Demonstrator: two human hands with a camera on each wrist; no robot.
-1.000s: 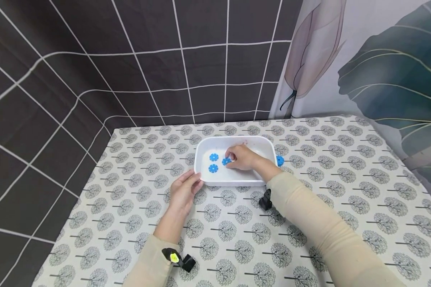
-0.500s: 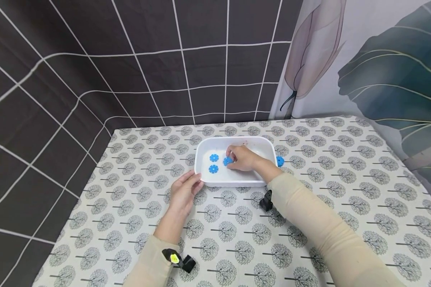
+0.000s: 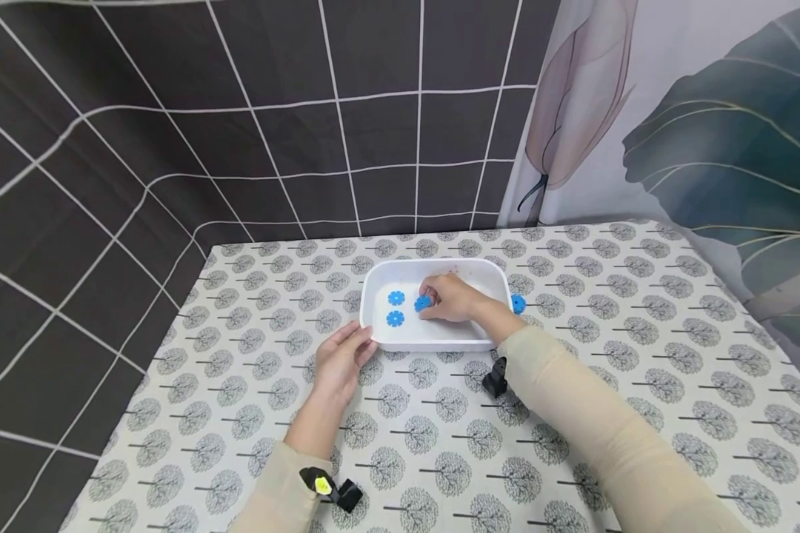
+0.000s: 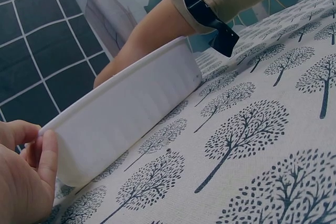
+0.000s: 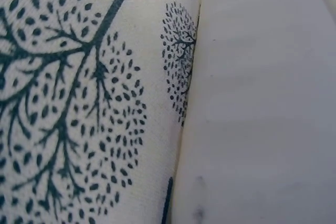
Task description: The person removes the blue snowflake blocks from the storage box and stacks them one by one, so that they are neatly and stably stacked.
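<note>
A white plastic box (image 3: 433, 346) stands on the table, its long side facing me. My left hand (image 3: 340, 363) holds the box's near left corner, thumb and fingers pinching the rim in the left wrist view. Inside the box, my right hand (image 3: 455, 297) pinches a blue notched disc (image 3: 423, 303) between thumb and fingers, slightly tilted. Two more blue notched discs, an upper one (image 3: 396, 297) and a lower one (image 3: 395, 318), lie flat on the box floor to its left. The right wrist view has only the box's outer wall (image 5: 257, 103) and the cloth, with no hand.
Just outside the box's right end lies another blue notched piece (image 3: 518, 304), partly hidden by the box. A tree-patterned cloth (image 3: 240, 414) covers the table. Behind it hangs a dark gridded curtain (image 3: 293, 133), with a leaf-printed curtain (image 3: 727, 148) at the right.
The disc in my right hand has tilted up from lying nearly flat. My left hand keeps its hold on the corner. The head view has shifted slightly.
</note>
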